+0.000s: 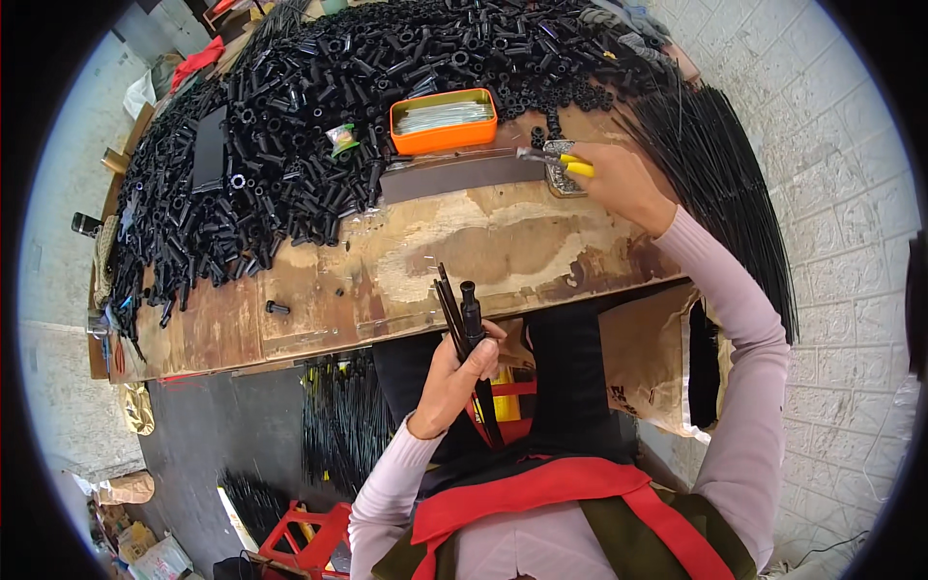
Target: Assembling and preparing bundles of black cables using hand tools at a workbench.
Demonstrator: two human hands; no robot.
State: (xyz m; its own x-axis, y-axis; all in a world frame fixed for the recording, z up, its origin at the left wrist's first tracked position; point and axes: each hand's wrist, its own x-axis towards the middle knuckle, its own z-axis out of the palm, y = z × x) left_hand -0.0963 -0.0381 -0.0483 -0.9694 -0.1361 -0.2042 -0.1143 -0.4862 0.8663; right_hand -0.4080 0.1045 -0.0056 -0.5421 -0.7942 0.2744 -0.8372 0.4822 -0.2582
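Observation:
My left hand (pixel 450 387) is closed round a few thin black rods (pixel 449 307) and a black tubular plastic fitting (pixel 471 307), held upright in front of the table's near edge. My right hand (pixel 623 184) grips pliers with yellow handles (pixel 580 168). Their grey jaws point left, over the edge of a small tray (pixel 568 188) of tiny silvery pieces. Whether the jaws hold anything is too small to tell. Just left of the tray lies a long flat grey strip (pixel 464 178).
Black plastic fittings (pixel 290 116) are heaped across the back and left of the wooden table (pixel 319 300). An orange box (pixel 416 142) of thin silvery rods stands at the heap's front. Long black rods (pixel 715 174) lie along the right side. One loose fitting (pixel 277 307) lies near the front edge.

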